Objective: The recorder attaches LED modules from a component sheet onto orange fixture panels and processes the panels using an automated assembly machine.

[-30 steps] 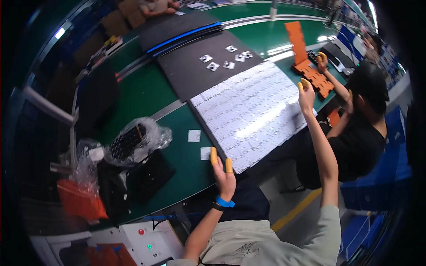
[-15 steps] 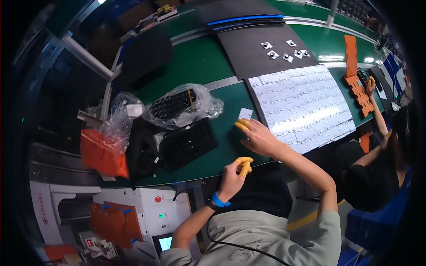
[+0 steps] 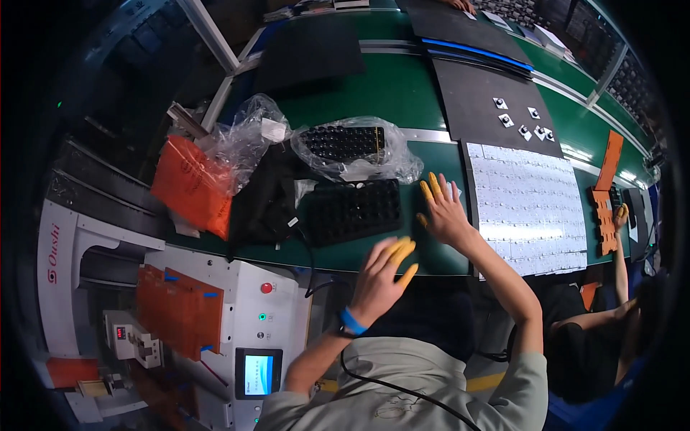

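My left hand point(image 3: 382, 279), with yellow finger cots and a blue wristband, hovers in front of the bench edge. Its thumb and fingers are apart, and nothing shows between them. Just beyond it lies a black tray point(image 3: 352, 215) with rows of pockets. My right hand point(image 3: 447, 214), also in yellow finger cots, reaches over the green bench with fingers stretched out. A small white board point(image 3: 456, 188) lies under or beside its fingertips, partly covered; touch cannot be made out. To its right is a large sheet of white circuit boards point(image 3: 528, 208).
Several small white boards with black round parts point(image 3: 505, 121) lie on a dark mat point(image 3: 467, 93). A bagged black tray point(image 3: 345, 144) and an orange bag point(image 3: 190, 187) are left. A white machine point(image 3: 287, 287) stands front left. Another person's hand point(image 3: 621, 214) works at an orange fixture point(image 3: 604, 223).
The view has swung, shifting the bench scene rightward. My left thumb and fingers have parted from a pinch. My right fingers have straightened and now cover much of the small white board.
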Action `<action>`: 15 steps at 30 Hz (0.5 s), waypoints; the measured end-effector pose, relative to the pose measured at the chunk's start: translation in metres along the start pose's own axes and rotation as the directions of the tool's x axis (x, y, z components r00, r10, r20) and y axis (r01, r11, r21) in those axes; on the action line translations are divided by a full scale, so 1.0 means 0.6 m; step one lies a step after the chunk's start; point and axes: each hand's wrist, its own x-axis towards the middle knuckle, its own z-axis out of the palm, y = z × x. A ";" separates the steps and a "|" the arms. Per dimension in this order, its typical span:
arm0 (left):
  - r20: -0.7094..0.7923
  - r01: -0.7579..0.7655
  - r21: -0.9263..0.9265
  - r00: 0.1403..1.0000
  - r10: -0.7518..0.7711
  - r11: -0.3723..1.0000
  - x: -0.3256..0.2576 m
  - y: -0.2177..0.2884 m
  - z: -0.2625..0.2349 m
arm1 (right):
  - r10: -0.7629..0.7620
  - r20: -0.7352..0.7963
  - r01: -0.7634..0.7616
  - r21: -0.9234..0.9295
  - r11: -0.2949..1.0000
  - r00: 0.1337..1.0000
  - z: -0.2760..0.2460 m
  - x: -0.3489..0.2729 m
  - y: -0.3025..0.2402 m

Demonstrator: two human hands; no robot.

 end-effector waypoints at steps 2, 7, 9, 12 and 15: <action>0.130 -0.085 0.245 0.990 0.054 0.966 0.053 -0.020 0.024 | 0.009 0.038 -0.008 -0.030 1.000 0.999 0.001 0.002 0.001; 0.289 -0.273 0.495 0.947 0.139 0.825 0.115 -0.119 0.103 | 0.024 0.076 -0.027 0.035 0.999 0.997 -0.010 -0.018 0.006; 0.341 -0.303 0.498 0.930 0.137 0.813 0.117 -0.144 0.109 | 0.016 0.063 -0.019 0.054 0.998 0.998 -0.010 -0.017 0.007; 0.311 -0.271 0.475 0.942 0.128 0.837 0.115 -0.159 0.096 | 0.007 0.046 -0.011 0.089 0.996 0.999 -0.011 -0.017 0.010; 0.267 -0.218 0.457 0.958 0.101 0.862 0.103 -0.163 0.087 | 0.008 0.083 -0.015 0.092 0.996 0.997 -0.005 -0.011 0.013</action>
